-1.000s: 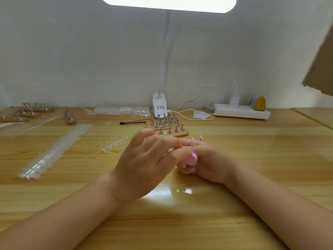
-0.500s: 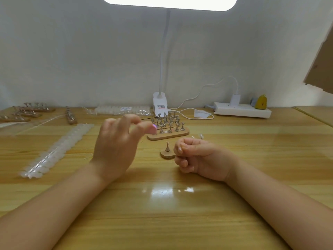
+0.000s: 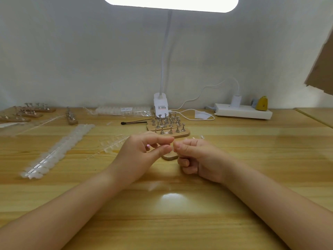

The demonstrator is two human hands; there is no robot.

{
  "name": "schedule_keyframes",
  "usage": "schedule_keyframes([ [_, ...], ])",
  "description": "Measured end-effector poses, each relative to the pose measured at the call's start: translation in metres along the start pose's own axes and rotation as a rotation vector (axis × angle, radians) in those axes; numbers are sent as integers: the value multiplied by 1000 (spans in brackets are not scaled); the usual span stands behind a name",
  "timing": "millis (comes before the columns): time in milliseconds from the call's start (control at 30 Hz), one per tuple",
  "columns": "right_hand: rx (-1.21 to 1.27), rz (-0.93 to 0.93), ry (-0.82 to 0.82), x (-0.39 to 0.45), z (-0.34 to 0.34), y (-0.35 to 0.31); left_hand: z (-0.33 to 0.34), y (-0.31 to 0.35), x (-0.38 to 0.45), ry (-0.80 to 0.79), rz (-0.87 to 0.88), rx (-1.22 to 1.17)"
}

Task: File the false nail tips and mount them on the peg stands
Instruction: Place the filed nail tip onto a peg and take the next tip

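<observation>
Wooden single peg stand point(image 3: 169, 156) sits on the tabletop point(image 3: 180, 222) beneath both hands; left hand point(image 3: 142, 156) and right hand point(image 3: 198, 157) each have a pinching grip, perhaps on a nail tip.

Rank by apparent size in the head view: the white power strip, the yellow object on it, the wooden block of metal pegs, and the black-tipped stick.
1. White power strip.
2. Wooden block of metal pegs.
3. Black-tipped stick, long but very thin; unsure against the block.
4. Yellow object.
</observation>
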State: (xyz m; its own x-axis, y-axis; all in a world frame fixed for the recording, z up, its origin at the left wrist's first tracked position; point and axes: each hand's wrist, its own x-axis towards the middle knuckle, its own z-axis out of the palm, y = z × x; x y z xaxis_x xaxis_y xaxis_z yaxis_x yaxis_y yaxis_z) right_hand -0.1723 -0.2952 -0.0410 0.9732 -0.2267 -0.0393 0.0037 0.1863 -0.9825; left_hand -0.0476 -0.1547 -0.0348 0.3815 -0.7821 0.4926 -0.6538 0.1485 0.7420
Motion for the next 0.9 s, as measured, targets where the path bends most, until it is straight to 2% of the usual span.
schedule_keyframes([
  [200, -31, -12, -26, 0, 0, 1, 1, 0, -2, 1, 33, 4],
  [333, -37, -2, 0, 0, 2, 0, 2, 2, -2, 25, -12, -26],
  [500, -16, -23, 94, 0, 5, 1, 5, 0, -4, 32, -88, -60],
  [633, 18, -71, 267, 2, 9, 5, 5, -8, -3, 112, -105, 85],
  [700, -41, -90, 342, 3, 11, 7, 4, -10, -3, 137, -86, 227],
  [800, -177, -138, 370, 2, 17, 9, 7, -13, -5, 106, -73, 385],
  [900, -474, -266, 454, -2, 20, 10, 11, -15, -7, 55, -101, 475],
])
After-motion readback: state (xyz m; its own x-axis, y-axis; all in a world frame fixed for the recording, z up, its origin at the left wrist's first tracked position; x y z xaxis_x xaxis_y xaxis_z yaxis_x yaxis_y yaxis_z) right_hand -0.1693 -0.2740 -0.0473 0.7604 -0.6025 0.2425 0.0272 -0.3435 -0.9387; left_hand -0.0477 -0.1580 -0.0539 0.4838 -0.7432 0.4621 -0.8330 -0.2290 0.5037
